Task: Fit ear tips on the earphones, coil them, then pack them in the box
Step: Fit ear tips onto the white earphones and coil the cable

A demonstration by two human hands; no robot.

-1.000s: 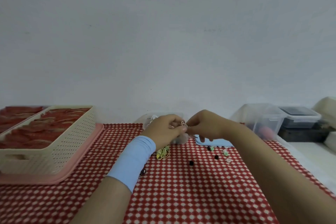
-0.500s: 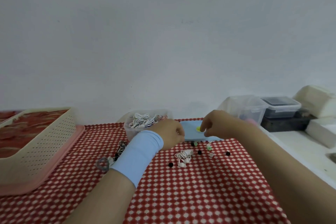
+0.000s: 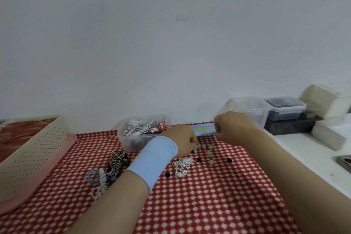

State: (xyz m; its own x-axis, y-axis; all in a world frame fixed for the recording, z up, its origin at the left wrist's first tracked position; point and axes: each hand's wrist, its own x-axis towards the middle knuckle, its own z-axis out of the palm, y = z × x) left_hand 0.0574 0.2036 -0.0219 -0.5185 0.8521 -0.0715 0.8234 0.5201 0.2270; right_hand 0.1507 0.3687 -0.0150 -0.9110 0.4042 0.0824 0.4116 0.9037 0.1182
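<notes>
A white coiled pair of earphones (image 3: pixel 182 165) lies on the checked cloth, just in front of my left hand (image 3: pixel 182 140). That hand wears a light blue wristband, and its fingers curl down onto the cloth among loose ear tips: green (image 3: pixel 194 151), black (image 3: pixel 199 160) and translucent (image 3: pixel 204 146). Its fingertips are hidden. My right hand (image 3: pixel 232 127) hovers with curled fingers over the right end of a blue lid (image 3: pixel 202 129), and I see nothing in it. A clear box (image 3: pixel 133 141) holding several coiled earphones stands behind my left wrist.
More coiled earphones, black-and-white (image 3: pixel 116 161) and white-blue (image 3: pixel 98 178), lie at left. A cream perforated basket (image 3: pixel 28 150) sits on a pink tray far left. Clear lidded containers (image 3: pixel 252 110) and a white ledge (image 3: pixel 303 150) stand at right.
My hands were pinching something together a second ago and have come apart. The left went down to the ear tips, the right moved right over the blue lid. The view shifted right.
</notes>
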